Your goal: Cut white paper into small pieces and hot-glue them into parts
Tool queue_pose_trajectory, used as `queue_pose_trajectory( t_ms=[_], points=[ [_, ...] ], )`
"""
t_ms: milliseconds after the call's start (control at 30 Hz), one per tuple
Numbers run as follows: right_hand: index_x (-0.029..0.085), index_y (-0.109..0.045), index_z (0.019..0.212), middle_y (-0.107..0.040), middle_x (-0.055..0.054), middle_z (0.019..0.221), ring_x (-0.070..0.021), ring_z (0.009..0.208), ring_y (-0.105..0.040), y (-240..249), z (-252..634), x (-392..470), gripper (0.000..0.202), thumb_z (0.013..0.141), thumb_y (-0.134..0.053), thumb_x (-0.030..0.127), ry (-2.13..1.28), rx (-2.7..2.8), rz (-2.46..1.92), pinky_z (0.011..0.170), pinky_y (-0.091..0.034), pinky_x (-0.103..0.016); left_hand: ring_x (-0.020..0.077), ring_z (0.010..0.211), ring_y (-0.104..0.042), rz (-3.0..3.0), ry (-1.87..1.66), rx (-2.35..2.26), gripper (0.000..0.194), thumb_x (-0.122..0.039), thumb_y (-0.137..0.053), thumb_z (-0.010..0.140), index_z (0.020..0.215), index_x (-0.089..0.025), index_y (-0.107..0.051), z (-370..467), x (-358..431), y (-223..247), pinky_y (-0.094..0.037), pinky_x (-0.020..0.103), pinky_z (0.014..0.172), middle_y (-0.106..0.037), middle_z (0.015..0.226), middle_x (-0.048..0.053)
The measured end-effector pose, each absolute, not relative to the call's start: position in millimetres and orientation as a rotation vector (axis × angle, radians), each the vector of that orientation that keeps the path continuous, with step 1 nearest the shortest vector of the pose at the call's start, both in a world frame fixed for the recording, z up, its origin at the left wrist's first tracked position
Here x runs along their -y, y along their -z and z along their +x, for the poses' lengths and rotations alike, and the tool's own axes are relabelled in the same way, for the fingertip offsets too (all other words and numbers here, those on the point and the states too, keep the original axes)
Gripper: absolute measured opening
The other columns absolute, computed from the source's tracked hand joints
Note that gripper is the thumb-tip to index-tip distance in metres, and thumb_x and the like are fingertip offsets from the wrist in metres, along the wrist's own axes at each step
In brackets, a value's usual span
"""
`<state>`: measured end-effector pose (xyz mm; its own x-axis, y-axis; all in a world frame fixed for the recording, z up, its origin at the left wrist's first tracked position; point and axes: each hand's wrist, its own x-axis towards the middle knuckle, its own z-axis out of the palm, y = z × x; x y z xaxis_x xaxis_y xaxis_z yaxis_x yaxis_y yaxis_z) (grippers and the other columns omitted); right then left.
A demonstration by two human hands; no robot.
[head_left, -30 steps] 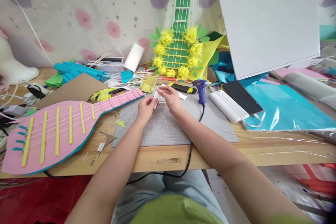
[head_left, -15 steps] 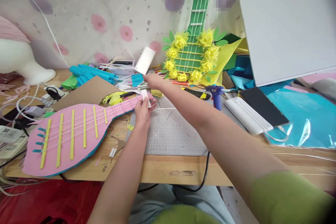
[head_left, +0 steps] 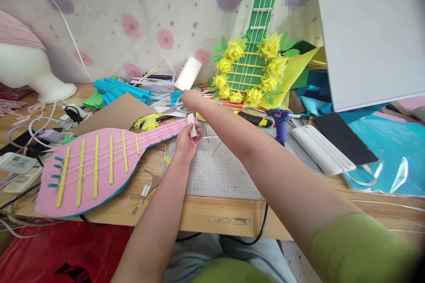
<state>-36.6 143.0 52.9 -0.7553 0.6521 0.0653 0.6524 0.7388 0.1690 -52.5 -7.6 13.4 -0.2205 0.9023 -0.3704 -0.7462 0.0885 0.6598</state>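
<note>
White strip (head_left: 192, 125) | pinched in left hand (head_left: 186, 143) | apart from right hand (head_left: 191, 99), cannot tell its hold | beside left hand: pink guitar (head_left: 88, 168)

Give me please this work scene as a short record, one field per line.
Left grip: holds white piece
Right grip: near white roll; whether it holds anything is unclear
Pink guitar shape: lies flat, left of grey mat
Green guitar shape: upright at back, with yellow flowers
Blue glue gun: beyond right forearm
</note>
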Motion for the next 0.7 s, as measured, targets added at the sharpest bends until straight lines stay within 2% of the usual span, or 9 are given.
queue_pose_trajectory(
  t_ms=[133,200,333,400,500,700],
  points=[
    [0.008,-0.05,0.11,-0.06,-0.018,0.099,-0.0266,0.093,-0.058,-72,-13,-137,0.041,0.07,-0.056,0.018,0.264,2.674,-1.251,0.076,-0.044,-0.035,0.0053,0.048,-0.054,0.25,-1.512,-0.93,0.011,-0.014,-0.046,0.08,0.077,-0.012,-0.056,-51,7,-11,-0.048,0.018,0.048,-0.059,0.064,-0.001],
    [0.009,-0.047,0.11,-0.061,-0.015,0.095,-0.0256,0.088,-0.058,-80,10,-132,0.046,0.069,-0.059,0.023,0.102,2.566,-1.369,0.071,-0.043,-0.033,0.005,0.047,-0.054,0.264,-1.508,-0.936,0.01,-0.015,-0.047,0.079,0.076,-0.012,-0.056,-50,7,-10,-0.048,0.018,0.048,-0.059,0.063,-0.001],
    [0.015,-0.052,0.093,-0.059,-0.007,0.086,-0.0189,0.077,-0.054,-78,74,-109,0.042,0.065,-0.063,0.044,-0.419,2.408,-1.476,0.066,-0.041,-0.029,0.0045,0.045,-0.052,0.302,-1.49,-0.954,0.008,-0.018,-0.051,0.078,0.075,-0.012,-0.056,-47,8,-11,-0.047,0.016,0.046,-0.058,0.062,-0.001],
    [0.016,-0.051,0.091,-0.056,-0.005,0.08,-0.0141,0.07,-0.051,-68,106,-91,0.044,0.069,-0.057,0.053,-0.765,2.253,-1.393,0.061,-0.04,-0.026,0.0042,0.045,-0.052,0.326,-1.477,-0.959,0.01,-0.018,-0.05,0.078,0.074,-0.012,-0.056,-45,9,-11,-0.046,0.016,0.044,-0.058,0.062,-0.001],
    [0.016,-0.048,0.094,-0.052,-0.002,0.073,-0.0102,0.062,-0.049,-49,146,-62,0.047,0.077,-0.042,0.059,-1.406,2.039,-1.033,0.052,-0.037,-0.021,0.0039,0.044,-0.051,0.359,-1.458,-0.98,0.011,-0.019,-0.049,0.079,0.074,-0.012,-0.056,-43,9,-10,-0.044,0.014,0.041,-0.058,0.061,-0.001],
    [0.014,-0.049,0.084,-0.049,-0.004,0.064,-0.0103,0.05,-0.046,-21,181,-32,0.073,0.074,-0.01,0.074,-2.213,1.743,-0.692,0.034,-0.021,-0.018,0.005,0.044,-0.05,0.499,-1.412,-1.013,0.008,-0.018,-0.052,0.076,0.076,-0.012,-0.056,-42,8,-5,-0.042,0.015,0.038,-0.058,0.062,0.0]
  ],
)
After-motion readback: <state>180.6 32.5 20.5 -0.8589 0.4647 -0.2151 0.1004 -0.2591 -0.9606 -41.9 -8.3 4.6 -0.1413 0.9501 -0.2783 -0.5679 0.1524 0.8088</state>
